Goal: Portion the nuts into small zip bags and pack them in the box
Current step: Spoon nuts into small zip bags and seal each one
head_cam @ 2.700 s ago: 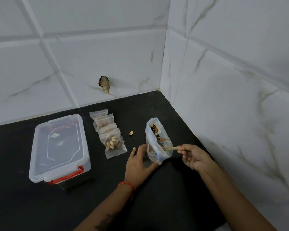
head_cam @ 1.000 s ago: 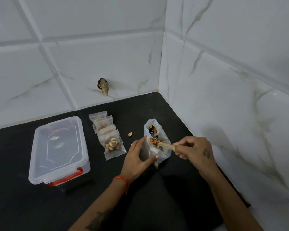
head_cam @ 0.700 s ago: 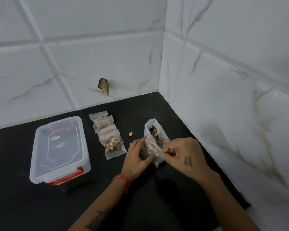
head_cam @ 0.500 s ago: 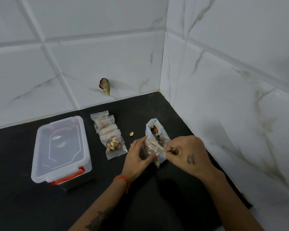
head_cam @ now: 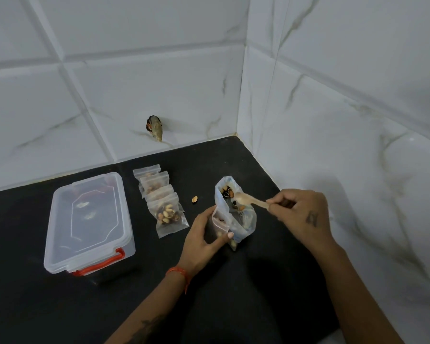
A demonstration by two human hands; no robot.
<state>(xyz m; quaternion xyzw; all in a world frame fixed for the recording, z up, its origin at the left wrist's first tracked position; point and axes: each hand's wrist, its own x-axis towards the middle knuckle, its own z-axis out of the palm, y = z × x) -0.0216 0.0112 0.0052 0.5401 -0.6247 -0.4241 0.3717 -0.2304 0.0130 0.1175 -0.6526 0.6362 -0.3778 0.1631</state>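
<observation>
Nearest, the left hand (head_cam: 205, 240) pinches a small zip bag (head_cam: 218, 225) open, upright on the bench. Just right of it stands the larger nut bag (head_cam: 236, 214). The right hand (head_cam: 299, 212) grips a spoon (head_cam: 248, 198), its long axis running left over that bag's mouth. Filled bags (head_cam: 163, 207) and the closed box (head_cam: 88, 222) lie leftward; the bench's right edge meets the wall.

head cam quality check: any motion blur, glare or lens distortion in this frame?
Head view: spoon bowl is smeared by motion, right hand slightly soft; glare spots on the box lid; tile lines bow from the wide lens; soft shadow on the right wall; lighting dim and flat, filled bags still readable.
</observation>
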